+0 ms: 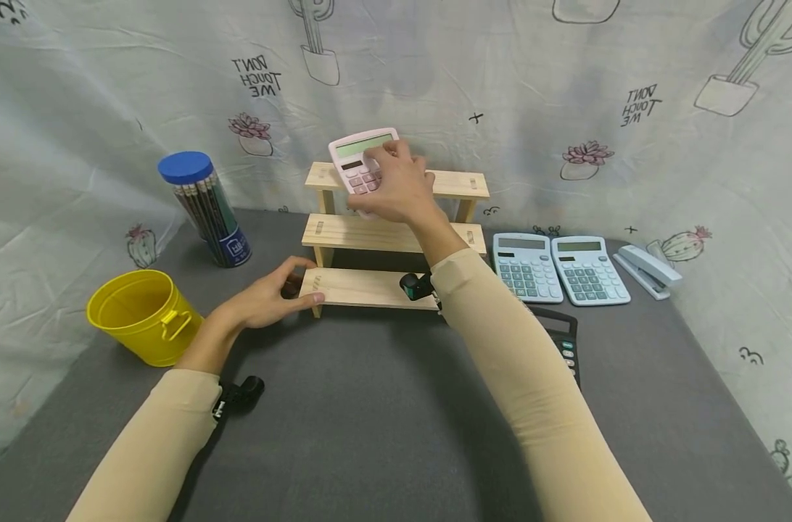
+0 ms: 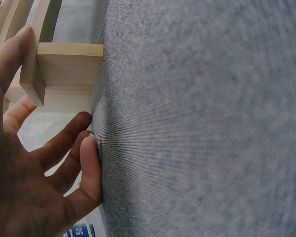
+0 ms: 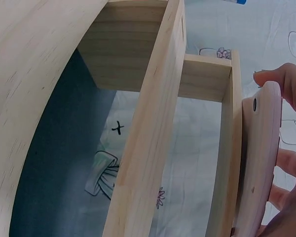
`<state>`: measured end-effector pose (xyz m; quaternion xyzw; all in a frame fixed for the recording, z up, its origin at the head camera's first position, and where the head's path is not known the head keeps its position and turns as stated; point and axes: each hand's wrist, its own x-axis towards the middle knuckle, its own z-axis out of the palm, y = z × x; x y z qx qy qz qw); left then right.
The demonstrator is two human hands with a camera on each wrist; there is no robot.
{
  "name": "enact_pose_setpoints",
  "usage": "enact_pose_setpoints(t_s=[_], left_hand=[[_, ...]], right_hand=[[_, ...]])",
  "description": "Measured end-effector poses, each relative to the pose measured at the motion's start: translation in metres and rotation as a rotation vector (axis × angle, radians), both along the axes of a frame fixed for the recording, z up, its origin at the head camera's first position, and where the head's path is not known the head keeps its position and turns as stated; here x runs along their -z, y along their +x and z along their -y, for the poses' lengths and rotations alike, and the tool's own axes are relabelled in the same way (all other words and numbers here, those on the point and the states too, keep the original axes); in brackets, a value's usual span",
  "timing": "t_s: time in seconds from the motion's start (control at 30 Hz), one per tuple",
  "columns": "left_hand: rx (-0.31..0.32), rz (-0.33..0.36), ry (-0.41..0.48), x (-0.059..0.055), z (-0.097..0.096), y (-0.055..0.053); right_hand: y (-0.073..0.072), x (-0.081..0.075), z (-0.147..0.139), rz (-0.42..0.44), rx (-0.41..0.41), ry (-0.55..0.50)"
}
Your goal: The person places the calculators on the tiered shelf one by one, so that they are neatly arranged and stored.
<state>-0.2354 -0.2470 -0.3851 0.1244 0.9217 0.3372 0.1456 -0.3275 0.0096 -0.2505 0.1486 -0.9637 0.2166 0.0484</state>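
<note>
A three-step wooden display rack (image 1: 370, 287) stands on the grey table. My right hand (image 1: 402, 187) grips a pink calculator (image 1: 349, 165) at the top step, thumb at its lower edge and fingers over its face. From the right wrist, the pink calculator (image 3: 260, 153) shows edge-on, close along the top step (image 3: 237, 133). At the rack's lower left, my left hand (image 1: 262, 299) holds the end of the bottom step between thumb and forefinger. In the left wrist view, the other fingers (image 2: 91, 163) of that hand curl down by the tabletop.
A yellow bucket (image 1: 141, 326) and a blue-lidded tub of pencils (image 1: 207, 217) stand left. Right of the rack are two light-blue calculators (image 1: 588, 270) and a pale-blue stapler (image 1: 650, 270). A black calculator (image 1: 566, 326) lies partly hidden by my right sleeve. A printed curtain (image 1: 435, 87) hangs behind.
</note>
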Motion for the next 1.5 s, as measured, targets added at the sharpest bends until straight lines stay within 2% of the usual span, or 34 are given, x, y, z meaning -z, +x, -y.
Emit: enact_pose_setpoints(t_s=[0.3, 0.53, 0.63, 0.8, 0.93, 1.13, 1.5], left_hand=[[-0.008, 0.001, 0.011, 0.0, -0.005, 0.001], [-0.008, -0.014, 0.013, -0.002, -0.005, 0.002], [-0.004, -0.018, 0.007, -0.004, -0.004, 0.002], [-0.002, -0.024, 0.009, -0.003, -0.003, 0.001], [-0.004, -0.021, 0.021, -0.001, -0.003, 0.002], [0.004, -0.024, 0.029, 0.004, -0.004, 0.002], [-0.005, -0.016, 0.023, 0.004, 0.0, 0.001]], right_hand=[[-0.004, -0.001, 0.0, 0.043, -0.015, 0.019], [-0.007, -0.013, -0.014, 0.149, -0.189, 0.032], [-0.007, -0.013, -0.016, 0.156, -0.22, 0.025], [-0.009, -0.005, -0.013, 0.092, -0.179, 0.004], [-0.009, 0.003, -0.008, 0.07, -0.113, -0.027], [-0.009, 0.015, -0.004, 0.025, -0.057, -0.043], [-0.008, 0.019, 0.001, -0.016, -0.047, -0.06]])
